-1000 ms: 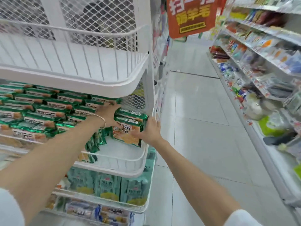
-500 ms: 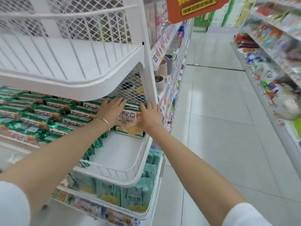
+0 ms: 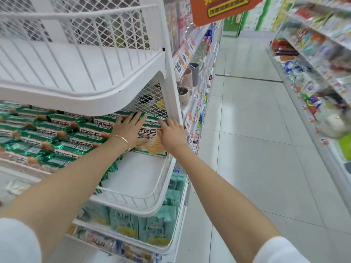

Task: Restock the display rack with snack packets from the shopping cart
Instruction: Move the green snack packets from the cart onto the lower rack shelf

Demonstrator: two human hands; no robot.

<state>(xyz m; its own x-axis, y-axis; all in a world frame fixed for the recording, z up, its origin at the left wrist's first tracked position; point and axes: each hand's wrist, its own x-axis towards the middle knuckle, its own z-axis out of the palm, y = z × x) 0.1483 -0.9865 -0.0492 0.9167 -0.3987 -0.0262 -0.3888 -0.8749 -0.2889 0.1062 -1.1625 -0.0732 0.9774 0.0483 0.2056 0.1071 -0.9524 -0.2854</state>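
Left hand (image 3: pixel 129 132), right hand (image 3: pixel 173 136), fingers (image 3: pixel 133 120) flat on snack packet (image 3: pixel 152 147), its far edge probably hidden

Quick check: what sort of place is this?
Most likely a supermarket or convenience-store aisle: a white display rack stocked with green snack packets, price tags along the shelf edges, and goods-filled shelves across the tiled floor.

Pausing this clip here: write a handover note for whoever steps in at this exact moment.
Left hand: fingers flat, pressing the packet stack at the middle tier's back right.
Right hand: flat on the same stack's right side.
Done: rows of green packets fill the tier's left part.
Left: the tier's front right floor is bare; the top tier shows no packets. Shopping cart not in view.
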